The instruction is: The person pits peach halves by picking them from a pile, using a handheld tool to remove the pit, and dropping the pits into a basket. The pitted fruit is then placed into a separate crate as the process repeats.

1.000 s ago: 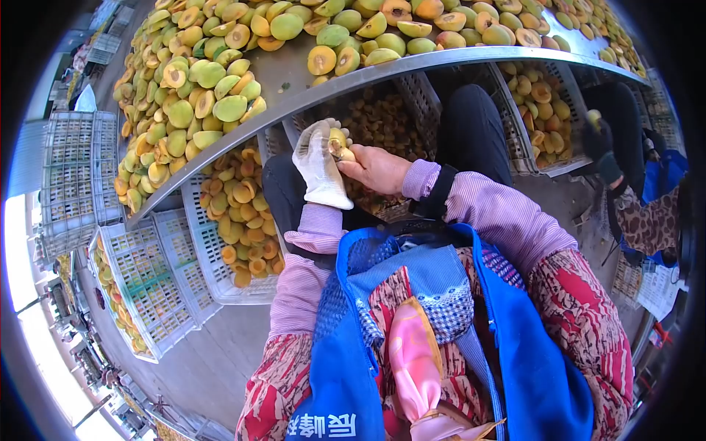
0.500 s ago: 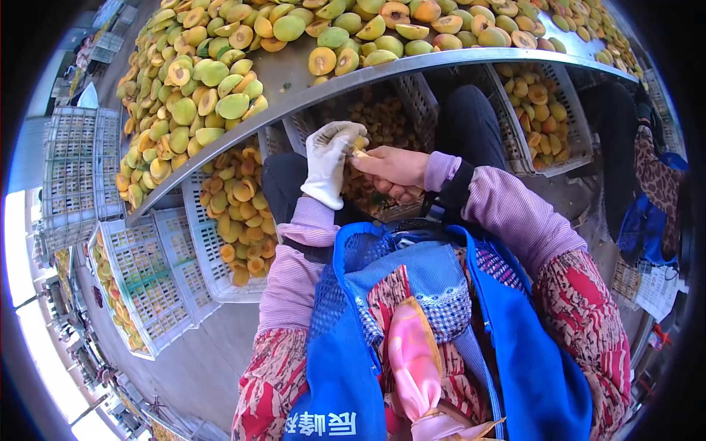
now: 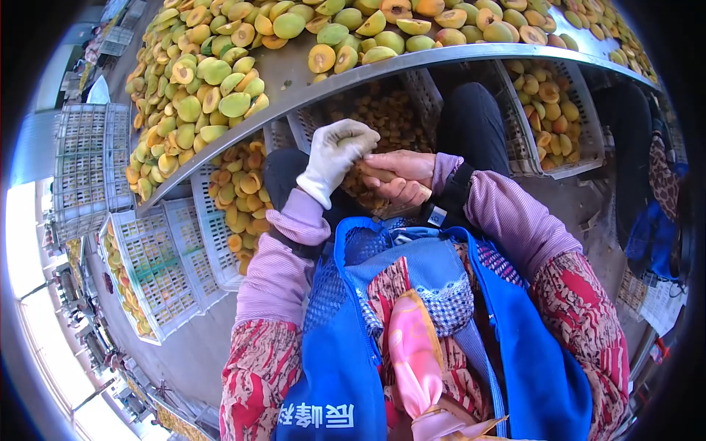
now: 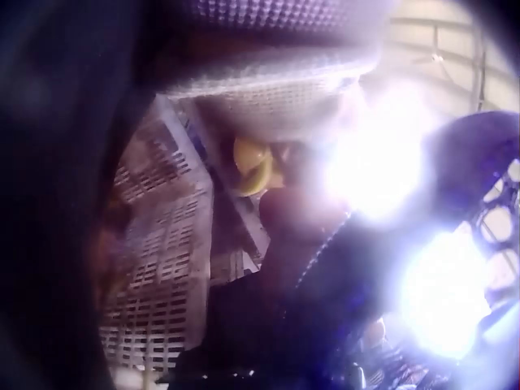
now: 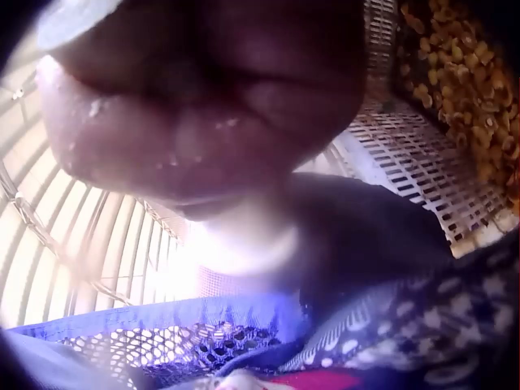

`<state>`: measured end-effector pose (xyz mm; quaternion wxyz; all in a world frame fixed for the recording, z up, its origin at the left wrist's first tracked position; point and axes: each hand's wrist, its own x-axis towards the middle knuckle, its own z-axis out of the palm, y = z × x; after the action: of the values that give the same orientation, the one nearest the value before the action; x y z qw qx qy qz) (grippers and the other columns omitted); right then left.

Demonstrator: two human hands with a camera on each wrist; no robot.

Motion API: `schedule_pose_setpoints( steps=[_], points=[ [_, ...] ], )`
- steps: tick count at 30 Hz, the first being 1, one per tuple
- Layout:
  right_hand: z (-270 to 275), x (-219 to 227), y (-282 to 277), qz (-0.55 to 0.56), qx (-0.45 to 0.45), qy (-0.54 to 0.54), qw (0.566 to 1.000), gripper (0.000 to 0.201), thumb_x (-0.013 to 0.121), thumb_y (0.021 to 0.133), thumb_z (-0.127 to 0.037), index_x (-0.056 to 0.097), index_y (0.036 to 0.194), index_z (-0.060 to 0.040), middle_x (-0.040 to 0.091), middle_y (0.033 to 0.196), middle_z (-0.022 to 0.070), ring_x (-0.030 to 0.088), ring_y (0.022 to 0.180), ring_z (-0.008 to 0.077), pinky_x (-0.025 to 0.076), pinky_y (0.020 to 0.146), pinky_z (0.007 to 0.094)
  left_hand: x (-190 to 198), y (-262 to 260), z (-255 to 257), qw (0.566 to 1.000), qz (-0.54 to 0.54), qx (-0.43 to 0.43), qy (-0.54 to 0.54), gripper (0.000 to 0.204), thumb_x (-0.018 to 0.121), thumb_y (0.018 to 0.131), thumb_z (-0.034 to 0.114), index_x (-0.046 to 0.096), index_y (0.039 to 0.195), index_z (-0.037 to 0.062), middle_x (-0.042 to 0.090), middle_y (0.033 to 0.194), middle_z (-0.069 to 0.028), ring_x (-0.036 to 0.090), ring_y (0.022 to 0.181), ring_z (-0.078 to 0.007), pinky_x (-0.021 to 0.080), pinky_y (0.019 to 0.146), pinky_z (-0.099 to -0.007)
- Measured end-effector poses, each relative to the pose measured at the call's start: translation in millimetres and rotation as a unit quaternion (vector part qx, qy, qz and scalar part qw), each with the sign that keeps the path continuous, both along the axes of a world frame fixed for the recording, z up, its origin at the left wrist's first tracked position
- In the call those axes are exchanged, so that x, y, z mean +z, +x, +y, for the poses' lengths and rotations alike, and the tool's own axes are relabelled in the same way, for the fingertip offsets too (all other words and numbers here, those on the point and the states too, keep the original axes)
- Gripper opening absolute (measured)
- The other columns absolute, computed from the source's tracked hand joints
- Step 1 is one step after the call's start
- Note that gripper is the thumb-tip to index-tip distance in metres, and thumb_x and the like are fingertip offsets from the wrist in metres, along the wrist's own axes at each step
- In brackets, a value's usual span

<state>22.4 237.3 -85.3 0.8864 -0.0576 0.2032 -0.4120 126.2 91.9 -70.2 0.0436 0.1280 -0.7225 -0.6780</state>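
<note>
My left hand (image 3: 334, 158), in a white glove, is bent over at the fingertips, close against my bare right hand (image 3: 403, 176). A yellow peach half (image 4: 253, 166) shows below the glove in the left wrist view; in the head view the glove hides it. The right hand's fingers curl around a slim tan handle (image 3: 379, 173), its thumb reaching toward the glove. The tool's working end is hidden. Beneath both hands, between the knees, stands a crate of small brown-orange pieces (image 5: 471, 81).
A metal table rim (image 3: 412, 60) curves ahead, with heaped peach halves (image 3: 220, 81) behind it. Crates of peach halves stand left (image 3: 239, 198) and right (image 3: 548, 110) of the legs. Stacked crates (image 3: 84, 169) rise at far left. Another person (image 3: 647, 220) sits at right.
The gloved hand has turned over and moved slightly right, so the fruit is covered in the head view. The right fingers have curled in. The other person's arm has drawn back rightward.
</note>
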Motion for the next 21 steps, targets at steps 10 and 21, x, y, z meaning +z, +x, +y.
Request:
schedule_pose_setpoints(
  steps=[10,21],
  points=[
    [2,-6,-5,-0.014,-0.1,-0.044,0.994,0.039,0.031,0.094,-0.047,0.044,0.086,-0.0102,0.035,0.049,-0.0044,0.028,0.032,0.0009,0.022,0.024,0.0153,-5,-14,13,0.814,0.087,0.198,0.539,0.021,0.056,0.084,0.026,0.058,0.091,0.0061,0.062,0.092,-0.0123,0.061,0.083,-0.0267,0.051,0.073,-0.0389],
    [-13,-41,23,0.735,-0.024,-0.136,0.664,0.043,0.045,0.088,-0.039,0.054,0.094,0.0029,0.06,0.086,0.0252,0.057,0.086,0.04,0.044,0.075,0.0425,51,78,-136,0.625,-0.176,0.441,-0.619,0.053,0.06,0.077,0.039,0.053,0.112,0.0,0.056,0.106,-0.0197,0.049,0.104,-0.0335,0.036,0.093,-0.0405]
  ],
)
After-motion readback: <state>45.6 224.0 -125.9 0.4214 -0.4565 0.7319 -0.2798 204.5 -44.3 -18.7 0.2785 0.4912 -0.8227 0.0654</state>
